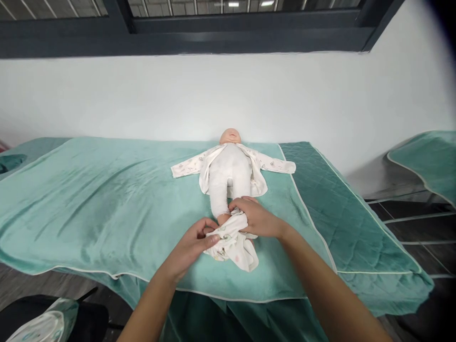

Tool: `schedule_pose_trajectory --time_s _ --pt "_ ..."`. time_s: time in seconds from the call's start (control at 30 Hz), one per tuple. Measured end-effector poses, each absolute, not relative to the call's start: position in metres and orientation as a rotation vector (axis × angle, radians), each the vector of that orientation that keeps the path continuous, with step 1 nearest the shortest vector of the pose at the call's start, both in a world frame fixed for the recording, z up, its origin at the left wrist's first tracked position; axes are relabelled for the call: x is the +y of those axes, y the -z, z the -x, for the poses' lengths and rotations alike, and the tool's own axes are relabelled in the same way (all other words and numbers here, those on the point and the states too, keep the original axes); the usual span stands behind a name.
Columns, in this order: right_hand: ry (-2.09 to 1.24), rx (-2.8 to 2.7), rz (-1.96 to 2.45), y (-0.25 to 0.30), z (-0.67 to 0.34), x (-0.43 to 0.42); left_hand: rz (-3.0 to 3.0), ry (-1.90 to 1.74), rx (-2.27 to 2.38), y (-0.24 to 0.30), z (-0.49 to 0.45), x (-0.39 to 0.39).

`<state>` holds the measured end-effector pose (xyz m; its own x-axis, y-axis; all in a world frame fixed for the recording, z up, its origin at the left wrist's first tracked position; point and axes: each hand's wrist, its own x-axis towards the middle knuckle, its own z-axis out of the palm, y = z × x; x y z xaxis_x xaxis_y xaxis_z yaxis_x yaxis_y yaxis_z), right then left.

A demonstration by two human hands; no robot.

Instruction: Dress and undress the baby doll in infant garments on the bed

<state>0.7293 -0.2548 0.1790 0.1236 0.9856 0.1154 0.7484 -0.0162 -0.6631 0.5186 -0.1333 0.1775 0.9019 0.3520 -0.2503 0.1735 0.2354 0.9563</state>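
A baby doll [230, 168] lies on its back on a teal blanket [107, 199], head towards the wall. It wears a white bodysuit, and an open printed jacket [185, 166] is spread out under its arms. A pair of white printed baby trousers [233, 244] is bunched up at the doll's feet. My left hand [190, 247] pinches the trousers' left edge. My right hand [258, 218] is closed on the cloth on top, right at the doll's feet, which are partly hidden.
The blanket covers a padded teal table [356, 223] standing against a white wall. Another teal-covered surface [427, 161] stands at the right, with dark floor between. A dark stool and a plastic-wrapped pack [42, 325] are at the lower left.
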Motion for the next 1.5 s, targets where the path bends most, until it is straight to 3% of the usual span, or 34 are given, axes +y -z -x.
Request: schedule_pose_trajectory --time_s 0.17,0.3,0.4,0.67,1.1,1.43,1.5 --pt "-0.509 -1.651 1.846 -0.179 -0.726 -0.254 -1.091 -0.418 0.465 -0.146 -0.541 -0.131" --pt "-0.554 -1.684 1.810 -0.180 -0.727 -0.255 -1.072 -0.339 0.492 -0.141 -0.548 -0.134" --pt "-0.538 -1.689 1.822 -0.179 -0.726 -0.255 -1.155 -0.298 0.523 -0.144 -0.548 -0.134" --pt "-0.484 -1.648 1.817 -0.173 -0.722 -0.256 -1.487 -0.630 0.762 -0.142 -0.563 -0.127" --pt "-0.530 -1.544 2.019 -0.193 -0.728 -0.232 -2.079 -1.066 0.845 -0.145 -0.646 -0.049" --pt "-0.466 -1.251 2.063 -0.185 -0.736 -0.225 -1.968 -1.085 0.848 -0.141 -0.582 -0.101" --pt "-0.454 -1.181 2.066 -0.181 -0.736 -0.223 -1.945 -0.942 0.845 -0.137 -0.559 -0.117"
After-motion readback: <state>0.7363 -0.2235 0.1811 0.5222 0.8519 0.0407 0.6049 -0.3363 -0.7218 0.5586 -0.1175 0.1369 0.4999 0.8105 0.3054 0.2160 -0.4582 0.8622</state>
